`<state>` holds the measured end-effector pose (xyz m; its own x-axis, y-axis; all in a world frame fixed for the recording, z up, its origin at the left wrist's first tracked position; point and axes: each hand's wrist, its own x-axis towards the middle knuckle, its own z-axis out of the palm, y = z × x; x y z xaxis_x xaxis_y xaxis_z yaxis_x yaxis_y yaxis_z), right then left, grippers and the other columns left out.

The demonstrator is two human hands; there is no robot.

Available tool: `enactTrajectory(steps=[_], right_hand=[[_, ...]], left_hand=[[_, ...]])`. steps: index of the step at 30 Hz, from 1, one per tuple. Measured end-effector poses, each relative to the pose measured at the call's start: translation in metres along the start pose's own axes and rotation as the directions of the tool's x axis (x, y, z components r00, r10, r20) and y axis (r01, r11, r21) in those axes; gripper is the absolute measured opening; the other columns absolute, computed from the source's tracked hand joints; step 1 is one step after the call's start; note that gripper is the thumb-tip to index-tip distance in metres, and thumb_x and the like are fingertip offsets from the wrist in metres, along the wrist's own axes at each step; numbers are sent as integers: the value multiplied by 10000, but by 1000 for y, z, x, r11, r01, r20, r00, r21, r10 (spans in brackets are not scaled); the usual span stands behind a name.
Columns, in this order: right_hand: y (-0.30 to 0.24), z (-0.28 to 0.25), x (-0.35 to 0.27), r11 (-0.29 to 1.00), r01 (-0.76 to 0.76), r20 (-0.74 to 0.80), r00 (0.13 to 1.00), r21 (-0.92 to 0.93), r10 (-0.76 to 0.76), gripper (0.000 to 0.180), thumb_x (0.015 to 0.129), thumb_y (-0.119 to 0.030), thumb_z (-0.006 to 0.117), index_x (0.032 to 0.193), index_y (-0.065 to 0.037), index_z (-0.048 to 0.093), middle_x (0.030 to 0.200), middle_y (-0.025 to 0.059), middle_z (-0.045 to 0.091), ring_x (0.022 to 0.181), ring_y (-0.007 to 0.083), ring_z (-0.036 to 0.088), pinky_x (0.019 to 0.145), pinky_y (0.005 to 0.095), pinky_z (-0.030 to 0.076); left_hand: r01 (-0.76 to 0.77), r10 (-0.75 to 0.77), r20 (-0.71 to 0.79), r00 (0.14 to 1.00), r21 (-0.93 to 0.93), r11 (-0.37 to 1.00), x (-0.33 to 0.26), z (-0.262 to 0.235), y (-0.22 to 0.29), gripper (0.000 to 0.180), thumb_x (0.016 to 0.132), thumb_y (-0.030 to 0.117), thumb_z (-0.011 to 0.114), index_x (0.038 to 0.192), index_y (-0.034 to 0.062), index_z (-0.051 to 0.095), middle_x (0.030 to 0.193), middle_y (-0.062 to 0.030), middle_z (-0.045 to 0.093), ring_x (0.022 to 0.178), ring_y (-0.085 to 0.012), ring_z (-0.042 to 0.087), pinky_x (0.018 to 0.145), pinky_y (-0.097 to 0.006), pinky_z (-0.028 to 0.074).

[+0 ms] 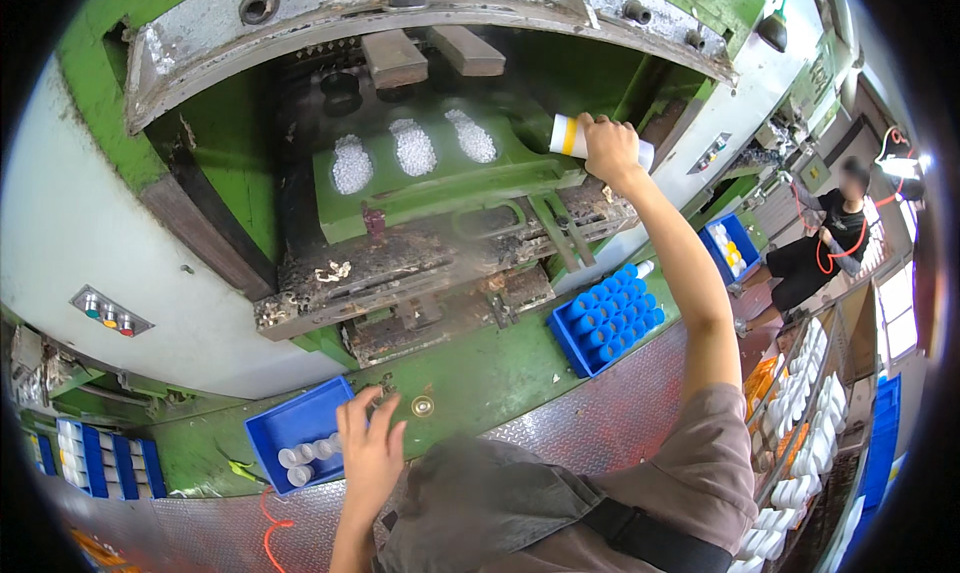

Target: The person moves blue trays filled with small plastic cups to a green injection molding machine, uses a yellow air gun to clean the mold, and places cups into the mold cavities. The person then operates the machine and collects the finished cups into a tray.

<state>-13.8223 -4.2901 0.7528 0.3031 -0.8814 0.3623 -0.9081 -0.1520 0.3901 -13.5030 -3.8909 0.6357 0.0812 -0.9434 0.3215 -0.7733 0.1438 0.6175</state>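
I hold the white cup (pixel 568 136) steady in my right hand (pixel 610 148), tipping level beside the green mould (pixel 440 188); left hand (pixel 368 453), fingers spread, hovers over the blue tray (pixel 290 423).

Right hand (pixel 610 148) grips a white cup with a yellow band (pixel 572 137) beside the green mould plate (pixel 440 188) holding three white pellet heaps (pixel 413 147); left hand (pixel 370 451) hovers, fingers spread, over a blue tray (pixel 290 425) of small white cups (pixel 305 458).

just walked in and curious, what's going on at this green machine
A person stands at a green press. Their right hand holds a white cup with a yellow band beside the green mould plate, whose three cavities are filled with white granules. Their left hand reaches over a blue tray holding a few white cups.
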Motion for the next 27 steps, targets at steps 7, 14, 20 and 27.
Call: enactTrajectory(steps=[7,14,20,27], right_hand=[[-11,15,37,971,101,-113,985,-217,-128,242,844,-132,601,1076,-174,659,928,68,681,907,231,684,833,377,481],[-28,52,97,941,122,-303,927,-315,-221,280,891,-178,538,1140,-203,662,1056,76,713,972,226,680,999,451,437],[-35,62,131,920,174,-474,814,-352,-335,292,898,-158,551,1175,-182,642,1069,68,684,995,225,640,952,354,444],[-42,-13,91,946,322,-270,913,17,-306,376,882,-107,553,1247,-179,611,1094,91,669,1029,290,647,857,401,515]], left_hand=[[285,-269,-143,952,103,953,-73,4,-59,461,718,-21,724,1159,63,616,1229,-166,532,1110,-391,496,963,-483,397],[382,-368,-146,918,87,920,-84,8,-53,503,732,-34,730,1200,35,562,1254,-205,490,1151,-416,464,983,-490,391],[420,-407,-135,903,88,903,-88,12,-47,519,741,-25,734,1223,38,551,1284,-216,462,1181,-434,451,989,-513,383],[418,-402,-154,902,89,904,-104,16,-48,532,743,-17,737,1239,28,547,1294,-232,462,1188,-440,451,992,-518,381]])
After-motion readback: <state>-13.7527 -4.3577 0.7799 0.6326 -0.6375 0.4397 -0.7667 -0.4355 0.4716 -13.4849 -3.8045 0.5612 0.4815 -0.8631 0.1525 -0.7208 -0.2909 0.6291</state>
